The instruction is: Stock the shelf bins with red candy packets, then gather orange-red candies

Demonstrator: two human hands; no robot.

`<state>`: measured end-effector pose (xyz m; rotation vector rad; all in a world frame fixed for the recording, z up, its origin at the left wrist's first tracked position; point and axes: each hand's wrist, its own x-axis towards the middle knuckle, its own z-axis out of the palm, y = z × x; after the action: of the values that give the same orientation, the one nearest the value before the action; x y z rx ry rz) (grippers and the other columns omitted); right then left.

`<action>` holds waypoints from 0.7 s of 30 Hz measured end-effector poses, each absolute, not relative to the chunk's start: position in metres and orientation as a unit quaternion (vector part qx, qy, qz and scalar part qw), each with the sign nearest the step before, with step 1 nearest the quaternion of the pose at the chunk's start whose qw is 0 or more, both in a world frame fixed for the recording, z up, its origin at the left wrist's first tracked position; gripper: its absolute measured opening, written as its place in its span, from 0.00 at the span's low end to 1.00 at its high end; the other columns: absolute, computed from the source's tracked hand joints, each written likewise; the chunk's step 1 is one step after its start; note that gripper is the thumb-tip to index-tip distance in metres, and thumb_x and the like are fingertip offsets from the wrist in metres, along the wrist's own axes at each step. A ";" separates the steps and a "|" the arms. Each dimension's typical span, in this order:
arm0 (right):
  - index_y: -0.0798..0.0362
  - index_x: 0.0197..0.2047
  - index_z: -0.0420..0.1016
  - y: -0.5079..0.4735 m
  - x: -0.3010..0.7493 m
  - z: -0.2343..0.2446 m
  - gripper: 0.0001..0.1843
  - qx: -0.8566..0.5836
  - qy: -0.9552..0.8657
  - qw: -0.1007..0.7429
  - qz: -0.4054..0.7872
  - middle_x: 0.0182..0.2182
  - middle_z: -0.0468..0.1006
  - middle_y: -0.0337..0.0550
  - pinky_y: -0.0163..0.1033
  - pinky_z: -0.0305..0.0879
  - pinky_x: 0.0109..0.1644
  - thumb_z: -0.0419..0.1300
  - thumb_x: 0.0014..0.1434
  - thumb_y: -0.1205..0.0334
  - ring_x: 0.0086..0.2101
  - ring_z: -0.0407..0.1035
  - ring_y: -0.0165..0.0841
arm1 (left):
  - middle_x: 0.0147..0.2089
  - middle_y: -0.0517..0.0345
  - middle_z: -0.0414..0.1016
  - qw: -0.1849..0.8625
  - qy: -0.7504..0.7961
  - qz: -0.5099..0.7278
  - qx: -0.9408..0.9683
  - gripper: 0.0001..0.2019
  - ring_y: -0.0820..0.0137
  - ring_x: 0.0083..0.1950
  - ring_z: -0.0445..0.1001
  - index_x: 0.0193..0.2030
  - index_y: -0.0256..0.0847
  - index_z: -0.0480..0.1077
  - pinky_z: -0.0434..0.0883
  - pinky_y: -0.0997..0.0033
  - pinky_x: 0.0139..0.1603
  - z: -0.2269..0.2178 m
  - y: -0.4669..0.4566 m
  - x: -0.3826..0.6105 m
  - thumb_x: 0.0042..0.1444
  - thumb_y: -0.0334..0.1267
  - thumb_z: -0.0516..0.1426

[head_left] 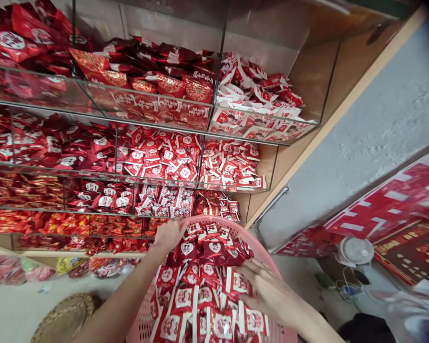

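The basket (pixel 143 317) is pink, its packets (pixel 183 298) red and white.

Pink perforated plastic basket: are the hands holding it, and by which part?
The left hand grips the basket by its far rim. The right hand lies on red-and-white packets inside; whether it holds one cannot be told.

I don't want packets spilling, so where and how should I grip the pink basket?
Probably by the rim of the pink basket, a hand from each side, fingers curled over. It arches exposed around the packets. The left hand grips it at the far left; the right hand, over the packets, could shift out to its bare right side.
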<state>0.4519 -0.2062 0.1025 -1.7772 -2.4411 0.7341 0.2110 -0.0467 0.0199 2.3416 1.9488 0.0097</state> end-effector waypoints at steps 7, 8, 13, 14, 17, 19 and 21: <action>0.54 0.44 0.69 -0.226 0.433 0.102 0.17 -0.545 -0.790 -0.030 0.279 0.43 0.69 0.48 0.44 0.53 0.54 0.58 0.50 0.61 0.46 0.61 0.41 | 0.36 0.42 0.73 0.037 0.635 0.003 0.772 0.29 0.58 0.37 0.73 0.47 0.33 0.65 0.68 0.65 0.34 0.023 -0.048 0.212 0.59 0.53 0.35; 0.54 0.46 0.68 -0.228 0.428 0.098 0.19 -0.539 -0.792 -0.033 0.284 0.44 0.69 0.48 0.45 0.53 0.54 0.59 0.50 0.60 0.47 0.61 0.41 | 0.35 0.42 0.73 0.037 0.634 0.002 0.773 0.29 0.59 0.37 0.73 0.47 0.32 0.65 0.68 0.65 0.34 0.022 -0.048 0.212 0.59 0.53 0.35; 0.53 0.53 0.64 -0.239 0.403 0.061 0.28 -0.503 -0.808 -0.033 0.304 0.53 0.63 0.50 0.47 0.46 0.59 0.60 0.48 0.56 0.55 0.53 0.46 | 0.35 0.43 0.73 0.027 0.630 -0.001 0.776 0.30 0.58 0.37 0.73 0.48 0.32 0.64 0.67 0.65 0.33 0.022 -0.048 0.211 0.59 0.54 0.35; 0.54 0.53 0.64 -0.240 0.399 0.053 0.29 -0.497 -0.812 -0.032 0.305 0.53 0.63 0.50 0.47 0.45 0.60 0.61 0.48 0.55 0.55 0.52 0.46 | 0.35 0.43 0.73 0.025 0.631 -0.002 0.776 0.30 0.58 0.37 0.73 0.48 0.32 0.64 0.67 0.65 0.33 0.022 -0.048 0.212 0.59 0.54 0.35; 0.53 0.53 0.64 -0.241 0.394 0.043 0.31 -0.489 -0.817 -0.027 0.305 0.53 0.64 0.50 0.48 0.47 0.59 0.61 0.47 0.50 0.55 0.53 0.47 | 0.36 0.43 0.73 0.031 0.635 -0.003 0.772 0.30 0.58 0.38 0.73 0.47 0.32 0.64 0.67 0.65 0.35 0.021 -0.048 0.212 0.58 0.55 0.34; 0.51 0.53 0.63 -0.237 0.397 0.051 0.31 -0.497 -0.817 -0.011 0.293 0.52 0.64 0.49 0.48 0.50 0.57 0.60 0.48 0.48 0.53 0.55 0.46 | 0.35 0.43 0.73 0.036 0.637 -0.002 0.770 0.31 0.58 0.39 0.73 0.46 0.33 0.65 0.67 0.64 0.35 0.020 -0.047 0.212 0.58 0.56 0.34; 0.50 0.52 0.64 -0.228 0.403 0.069 0.27 -0.512 -0.818 0.011 0.263 0.50 0.66 0.48 0.47 0.54 0.55 0.58 0.50 0.48 0.51 0.59 0.44 | 0.35 0.42 0.73 0.038 0.637 0.000 0.770 0.31 0.58 0.38 0.73 0.46 0.33 0.65 0.67 0.63 0.36 0.018 -0.046 0.211 0.58 0.55 0.34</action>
<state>0.4030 -0.2279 0.0690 -1.5963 -2.5518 0.8202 0.2112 -0.0463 0.0182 2.3620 1.9534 -0.0004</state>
